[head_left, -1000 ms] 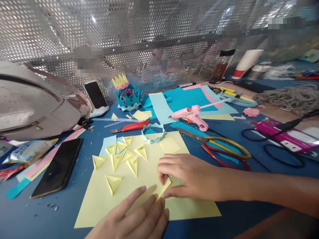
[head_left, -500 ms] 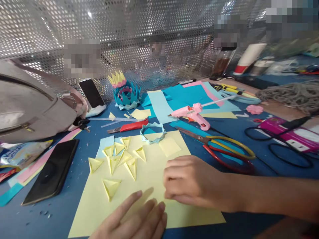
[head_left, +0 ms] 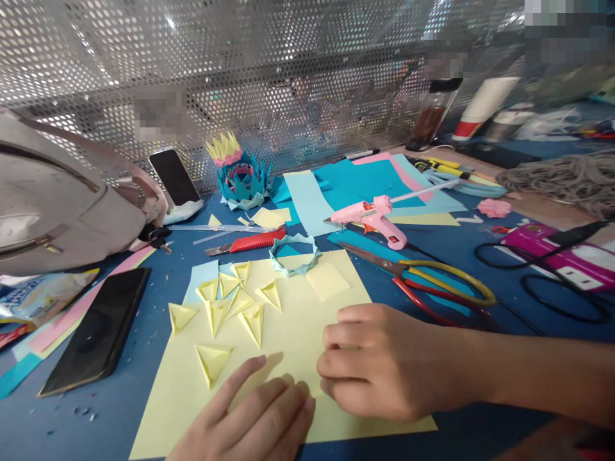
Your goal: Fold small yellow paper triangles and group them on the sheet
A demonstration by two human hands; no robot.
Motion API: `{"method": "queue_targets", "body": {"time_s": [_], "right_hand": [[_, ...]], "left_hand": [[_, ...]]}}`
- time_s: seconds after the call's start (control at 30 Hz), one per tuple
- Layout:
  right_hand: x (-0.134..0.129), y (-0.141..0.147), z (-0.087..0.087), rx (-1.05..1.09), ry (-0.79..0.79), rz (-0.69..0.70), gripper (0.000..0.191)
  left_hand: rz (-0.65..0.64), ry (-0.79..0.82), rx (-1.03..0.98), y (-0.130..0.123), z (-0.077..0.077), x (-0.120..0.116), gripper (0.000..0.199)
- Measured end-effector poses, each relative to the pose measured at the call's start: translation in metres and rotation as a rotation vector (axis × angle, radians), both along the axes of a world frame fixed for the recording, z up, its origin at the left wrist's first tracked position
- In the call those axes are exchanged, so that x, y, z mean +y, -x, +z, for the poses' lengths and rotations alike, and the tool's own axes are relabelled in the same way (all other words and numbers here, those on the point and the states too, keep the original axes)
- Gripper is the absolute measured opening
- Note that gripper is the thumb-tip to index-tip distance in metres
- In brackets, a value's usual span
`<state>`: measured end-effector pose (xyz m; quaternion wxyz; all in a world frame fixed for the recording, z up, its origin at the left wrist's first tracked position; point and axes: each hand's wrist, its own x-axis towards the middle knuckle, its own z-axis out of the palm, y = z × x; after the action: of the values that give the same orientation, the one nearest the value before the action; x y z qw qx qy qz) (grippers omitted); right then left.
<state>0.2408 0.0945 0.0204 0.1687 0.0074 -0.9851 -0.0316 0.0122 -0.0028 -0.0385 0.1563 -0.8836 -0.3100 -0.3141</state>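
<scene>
My left hand (head_left: 254, 413) rests low over a large pale yellow sheet (head_left: 173, 400). Its outermost finger sticks out, while the other fingers are bent together with their tips hidden. My right hand (head_left: 375, 362) is closed just to the right, knuckles up, over the same sheet. Whatever lies between the fingers of either hand is hidden from view. Several folded yellow paper triangles (head_left: 214, 363) lie left of my hands. Beyond them are a flat yellow paper piece (head_left: 328, 278) and a light blue pointed paper ring (head_left: 294, 256).
Behind stand a red utility knife (head_left: 257, 241), a pink glue gun (head_left: 369, 218) and a blue paper flower (head_left: 245, 182). Open scissors (head_left: 408, 272) lie beyond my right hand, near a purple power strip (head_left: 560, 256). A phone (head_left: 98, 330) and a bag (head_left: 62, 198) are at left.
My right hand has shifted slightly right and down, a little farther from my left hand. My left hand has moved slightly left. The paper triangles lie as before.
</scene>
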Motion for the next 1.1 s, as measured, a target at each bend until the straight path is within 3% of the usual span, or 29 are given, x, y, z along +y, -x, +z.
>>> {"method": "queue_targets", "body": {"time_s": [0.17,0.77,0.97,1.1], "right_hand": [[-0.002,0.000,0.003,0.006,-0.030,0.021,0.031],[-0.005,-0.008,0.009,-0.097,0.042,0.001,0.025],[-0.022,-0.026,-0.002,-0.104,0.040,-0.132,0.019],[-0.030,-0.035,-0.009,-0.063,0.053,-0.201,0.024]], "left_hand": [[-0.003,0.006,-0.027,-0.002,-0.002,-0.001,0.043],[0.022,0.014,-0.010,-0.005,-0.004,0.000,0.039],[0.033,0.017,-0.015,-0.006,-0.005,0.001,0.041],[0.035,0.003,-0.026,-0.007,-0.008,0.001,0.038]]}}
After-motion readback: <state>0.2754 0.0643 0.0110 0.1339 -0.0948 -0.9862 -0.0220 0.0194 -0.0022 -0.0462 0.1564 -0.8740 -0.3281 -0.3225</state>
